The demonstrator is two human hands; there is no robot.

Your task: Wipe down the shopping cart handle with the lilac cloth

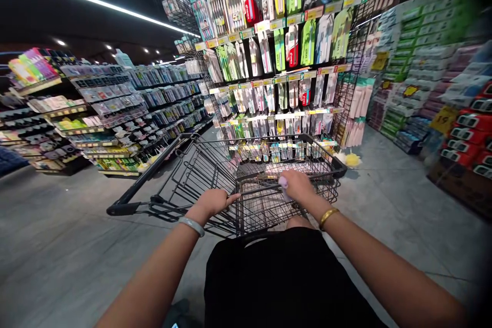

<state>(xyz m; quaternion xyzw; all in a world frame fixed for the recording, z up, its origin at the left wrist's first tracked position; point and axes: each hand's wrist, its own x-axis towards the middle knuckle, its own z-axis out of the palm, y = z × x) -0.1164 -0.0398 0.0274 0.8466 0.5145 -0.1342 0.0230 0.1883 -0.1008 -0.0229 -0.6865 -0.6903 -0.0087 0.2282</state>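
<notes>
A black wire shopping cart [265, 210] stands sideways right before me, its push handle [148, 177] to the left. My left hand [213, 202] is closed over the cart's near rail, its thumb stretched along the bar. At the right part of the same rail, my right hand [300, 186] is closed around a small lilac item [283, 187], of a kind I cannot make out. Its fingers look to rest at the bar, but whether they also grip it is hidden. Wire mesh and a dark flat panel [251, 170] show inside the cart.
Just past the cart rises a wire display rack [277, 79] hung with packaged toothbrushes in several rows. Shelves of small goods [111, 97] line the left. Stacked green and white packs [418, 61] and red packs [471, 130] stand to the right. Grey floor [77, 246] surrounds the cart.
</notes>
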